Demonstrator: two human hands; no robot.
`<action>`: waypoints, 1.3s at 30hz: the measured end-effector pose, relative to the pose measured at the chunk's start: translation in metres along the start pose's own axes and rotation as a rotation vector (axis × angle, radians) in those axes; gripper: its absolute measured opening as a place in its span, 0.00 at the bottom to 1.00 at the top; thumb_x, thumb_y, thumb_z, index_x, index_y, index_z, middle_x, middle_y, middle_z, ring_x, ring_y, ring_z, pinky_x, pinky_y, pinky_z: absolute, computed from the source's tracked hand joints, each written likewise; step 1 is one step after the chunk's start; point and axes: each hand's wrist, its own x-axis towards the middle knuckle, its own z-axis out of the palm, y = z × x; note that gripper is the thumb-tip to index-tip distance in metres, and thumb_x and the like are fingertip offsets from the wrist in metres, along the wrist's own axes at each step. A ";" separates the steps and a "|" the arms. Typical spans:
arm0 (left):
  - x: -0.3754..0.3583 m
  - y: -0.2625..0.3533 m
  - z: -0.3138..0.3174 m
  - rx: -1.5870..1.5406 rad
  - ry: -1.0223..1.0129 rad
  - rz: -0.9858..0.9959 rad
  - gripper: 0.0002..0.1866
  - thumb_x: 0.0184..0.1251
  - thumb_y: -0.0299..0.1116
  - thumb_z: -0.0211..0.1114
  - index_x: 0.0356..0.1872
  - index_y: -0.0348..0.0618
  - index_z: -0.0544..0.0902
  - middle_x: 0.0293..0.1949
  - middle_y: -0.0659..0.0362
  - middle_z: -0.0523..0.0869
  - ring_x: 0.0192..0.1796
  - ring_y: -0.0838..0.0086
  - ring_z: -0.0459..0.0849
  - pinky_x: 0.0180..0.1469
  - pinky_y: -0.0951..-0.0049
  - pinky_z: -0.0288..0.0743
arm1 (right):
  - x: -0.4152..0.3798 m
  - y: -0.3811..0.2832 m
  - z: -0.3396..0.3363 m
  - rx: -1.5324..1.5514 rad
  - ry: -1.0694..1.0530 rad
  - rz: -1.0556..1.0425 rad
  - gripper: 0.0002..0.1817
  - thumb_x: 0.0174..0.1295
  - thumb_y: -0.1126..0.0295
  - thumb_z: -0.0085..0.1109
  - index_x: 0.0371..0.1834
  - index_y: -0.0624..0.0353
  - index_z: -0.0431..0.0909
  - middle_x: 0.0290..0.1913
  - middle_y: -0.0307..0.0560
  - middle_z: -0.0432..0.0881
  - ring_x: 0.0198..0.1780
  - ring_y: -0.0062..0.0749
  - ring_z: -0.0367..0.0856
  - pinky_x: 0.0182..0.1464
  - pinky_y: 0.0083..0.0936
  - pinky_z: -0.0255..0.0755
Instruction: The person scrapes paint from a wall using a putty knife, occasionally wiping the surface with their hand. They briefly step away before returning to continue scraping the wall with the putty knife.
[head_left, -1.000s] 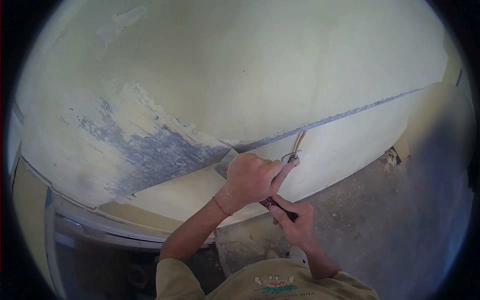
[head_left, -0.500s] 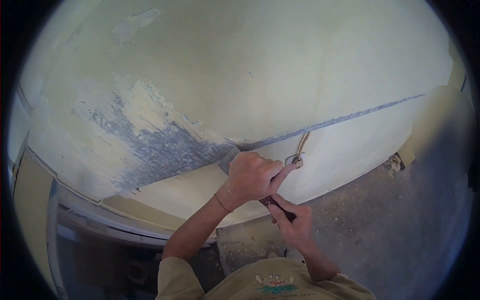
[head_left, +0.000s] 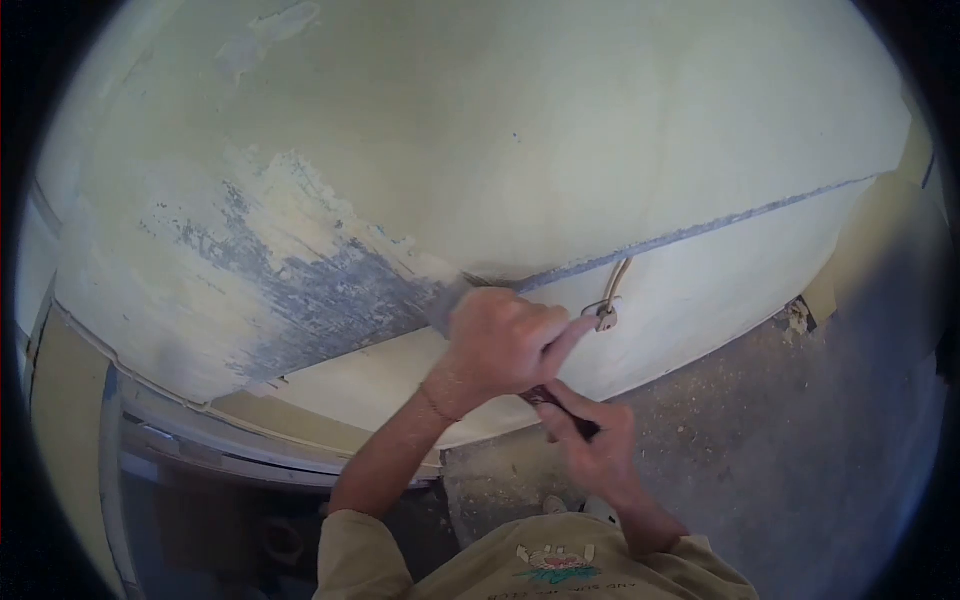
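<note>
My left hand point(head_left: 505, 342) is wrapped round the upper part of a scraper, whose wide grey blade point(head_left: 449, 306) lies against the wall point(head_left: 620, 130) at the lower end of a scraped patch. Lower down, my right hand point(head_left: 600, 445) grips the dark reddish handle point(head_left: 566, 409) of the same tool. The scraped patch point(head_left: 340, 290) shows grey and whitish streaks left of the blade. Motion blurs the blade and my left hand a little, and my left fingers hide part of the tool.
An electrical fitting point(head_left: 606, 318) hangs on brown wires point(head_left: 619, 280) just right of my left hand. A grey strip point(head_left: 700, 228) runs along the wall to the right. The concrete floor point(head_left: 700, 440) has scattered flakes. Two shoe tips show near the shirt.
The view has shifted slightly. The blade and my left hand have moved a little up and left along the wall, and my right hand sits slightly further right. Both grips look the same.
</note>
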 end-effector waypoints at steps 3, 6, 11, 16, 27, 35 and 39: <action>-0.003 0.007 0.012 -0.070 -0.003 -0.013 0.24 0.58 0.37 0.73 0.09 0.47 0.69 0.08 0.58 0.68 0.10 0.64 0.67 0.16 0.67 0.59 | -0.009 0.004 -0.014 -0.003 0.030 0.104 0.16 0.62 0.75 0.64 0.53 0.66 0.82 0.20 0.43 0.80 0.23 0.14 0.71 0.27 0.19 0.70; -0.001 0.007 0.012 -0.068 -0.011 -0.034 0.24 0.58 0.36 0.72 0.08 0.47 0.69 0.08 0.58 0.68 0.10 0.64 0.67 0.16 0.67 0.59 | -0.008 0.003 -0.016 -0.085 -0.013 0.075 0.16 0.63 0.75 0.63 0.53 0.66 0.82 0.20 0.43 0.80 0.22 0.14 0.70 0.27 0.20 0.69; 0.003 0.000 -0.001 -0.034 0.012 0.005 0.24 0.57 0.35 0.73 0.08 0.48 0.69 0.08 0.58 0.68 0.10 0.64 0.68 0.16 0.67 0.59 | 0.003 -0.001 -0.003 -0.014 0.025 -0.017 0.16 0.63 0.76 0.63 0.54 0.66 0.82 0.21 0.45 0.82 0.22 0.15 0.69 0.26 0.21 0.69; 0.008 -0.007 -0.038 0.054 0.073 -0.010 0.23 0.60 0.40 0.71 0.09 0.49 0.71 0.08 0.59 0.69 0.10 0.65 0.70 0.15 0.67 0.61 | 0.013 -0.027 0.007 -0.028 -0.088 -0.038 0.16 0.63 0.76 0.63 0.54 0.65 0.82 0.25 0.50 0.85 0.24 0.15 0.73 0.28 0.22 0.71; -0.003 0.002 0.002 -0.088 -0.066 -0.030 0.24 0.60 0.37 0.71 0.08 0.46 0.70 0.08 0.58 0.69 0.11 0.64 0.69 0.16 0.67 0.61 | -0.007 -0.004 -0.007 -0.040 -0.034 0.169 0.17 0.63 0.76 0.62 0.56 0.64 0.81 0.27 0.52 0.86 0.25 0.15 0.72 0.29 0.21 0.71; -0.002 -0.010 -0.031 -0.082 0.086 0.012 0.23 0.58 0.36 0.72 0.09 0.46 0.71 0.08 0.57 0.69 0.10 0.65 0.68 0.16 0.66 0.61 | 0.003 -0.027 0.012 -0.032 -0.098 0.056 0.18 0.64 0.74 0.62 0.57 0.65 0.80 0.32 0.49 0.87 0.28 0.16 0.71 0.33 0.21 0.72; -0.007 0.003 -0.001 -0.072 0.003 0.009 0.23 0.58 0.36 0.72 0.08 0.47 0.70 0.08 0.57 0.68 0.10 0.64 0.68 0.16 0.67 0.60 | -0.008 -0.012 -0.011 0.059 -0.085 0.196 0.19 0.65 0.73 0.62 0.58 0.66 0.79 0.32 0.47 0.86 0.28 0.17 0.72 0.33 0.20 0.71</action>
